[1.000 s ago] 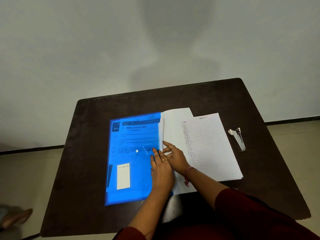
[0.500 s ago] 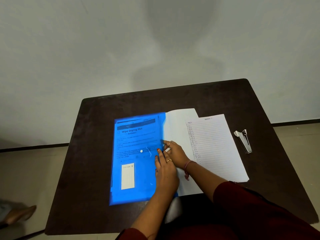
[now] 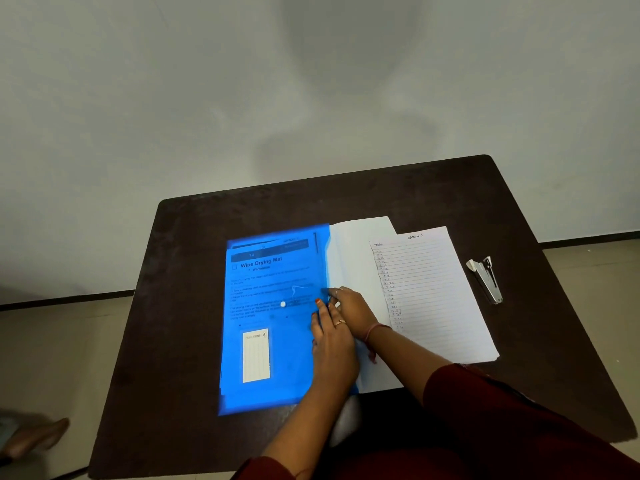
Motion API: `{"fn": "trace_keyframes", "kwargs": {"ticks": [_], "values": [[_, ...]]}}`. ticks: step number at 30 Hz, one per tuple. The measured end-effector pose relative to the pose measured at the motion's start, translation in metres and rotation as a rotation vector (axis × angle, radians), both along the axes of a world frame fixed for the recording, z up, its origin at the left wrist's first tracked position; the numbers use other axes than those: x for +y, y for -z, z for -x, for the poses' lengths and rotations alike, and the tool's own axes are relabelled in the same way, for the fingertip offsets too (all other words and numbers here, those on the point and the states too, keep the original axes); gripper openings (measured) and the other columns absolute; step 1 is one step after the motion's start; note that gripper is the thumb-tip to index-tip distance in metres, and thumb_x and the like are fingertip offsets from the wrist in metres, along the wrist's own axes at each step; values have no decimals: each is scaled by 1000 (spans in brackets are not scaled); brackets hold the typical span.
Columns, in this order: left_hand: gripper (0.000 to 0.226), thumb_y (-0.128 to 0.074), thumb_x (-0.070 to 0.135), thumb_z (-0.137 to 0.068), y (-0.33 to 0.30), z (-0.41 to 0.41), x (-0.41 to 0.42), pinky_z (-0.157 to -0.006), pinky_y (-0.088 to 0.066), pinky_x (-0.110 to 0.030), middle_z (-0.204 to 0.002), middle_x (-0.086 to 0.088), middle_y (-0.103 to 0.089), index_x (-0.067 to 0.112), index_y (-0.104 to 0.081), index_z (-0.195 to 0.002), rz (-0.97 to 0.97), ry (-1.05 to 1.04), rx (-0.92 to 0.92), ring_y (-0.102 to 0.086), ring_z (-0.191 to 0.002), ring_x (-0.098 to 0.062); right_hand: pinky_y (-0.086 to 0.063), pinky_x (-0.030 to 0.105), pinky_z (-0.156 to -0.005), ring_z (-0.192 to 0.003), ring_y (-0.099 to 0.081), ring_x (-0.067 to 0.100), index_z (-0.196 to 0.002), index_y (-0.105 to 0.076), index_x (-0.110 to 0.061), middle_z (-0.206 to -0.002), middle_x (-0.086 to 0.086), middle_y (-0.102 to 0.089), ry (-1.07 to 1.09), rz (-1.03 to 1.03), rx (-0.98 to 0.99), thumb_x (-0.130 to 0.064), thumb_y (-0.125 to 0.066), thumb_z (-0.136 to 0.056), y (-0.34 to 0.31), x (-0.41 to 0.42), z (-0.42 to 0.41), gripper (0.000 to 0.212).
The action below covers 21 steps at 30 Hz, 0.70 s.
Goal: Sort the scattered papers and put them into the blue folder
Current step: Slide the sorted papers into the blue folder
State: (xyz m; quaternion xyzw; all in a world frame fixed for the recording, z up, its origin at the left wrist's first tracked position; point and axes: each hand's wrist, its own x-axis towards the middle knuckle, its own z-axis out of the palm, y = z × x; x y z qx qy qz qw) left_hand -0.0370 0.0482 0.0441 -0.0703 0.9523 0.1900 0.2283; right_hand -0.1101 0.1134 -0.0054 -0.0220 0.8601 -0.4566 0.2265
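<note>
The blue folder (image 3: 273, 341) lies flat in the middle of the dark table, with a printed sheet headed "Wipe Drying Mat" showing through its translucent cover. A white sheet (image 3: 356, 258) sticks out from under its right edge. Beside that lies a stack of lined handwritten papers (image 3: 433, 292). My left hand (image 3: 332, 344) lies flat on the folder's right part, pressing it down. My right hand (image 3: 351, 306) sits just beyond it, its fingertips and thumb pinching the folder's right edge about halfway up.
A small metal stapler (image 3: 486, 278) lies on the table (image 3: 173, 306) to the right of the lined papers. A white label and a white snap button sit on the folder's cover. A person's bare foot (image 3: 31, 438) is on the floor at lower left.
My right hand's fingers, stretched out a second ago, have closed in on the folder's right edge. My left hand has stayed flat on the cover.
</note>
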Motion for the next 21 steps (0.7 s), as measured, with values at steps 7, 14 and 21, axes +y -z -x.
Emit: {"fn": "trace_keyframes", "kwargs": {"ticks": [7,14,21], "values": [[73,-43,10,-91,7,1,-5,-109,-32,-47,-159,-11,14,11,-3,-152,47,114,-52,-1,-145,-33,-58,30,-79,-82,-69,24,-125,-58,-2,-102,10,-66,117,181,-179,-5,-51,-93,-9,33,-2,33],[47,-47,17,-90,14,7,-4,-104,-38,-35,-140,-3,-45,18,-46,-137,-91,227,-114,-36,-130,-25,-48,11,-66,-66,-60,1,-108,-68,-8,-81,-3,-67,367,119,-46,-7,-61,-87,-15,113,-34,22],[37,-56,7,-87,15,22,12,-78,-39,-11,-121,-3,-63,11,-58,-124,-463,-110,-150,-59,-93,-13,-46,29,-89,-94,-58,18,-113,-67,-9,-109,5,-60,613,-214,133,-9,-62,-88,-23,189,-47,25]]}}
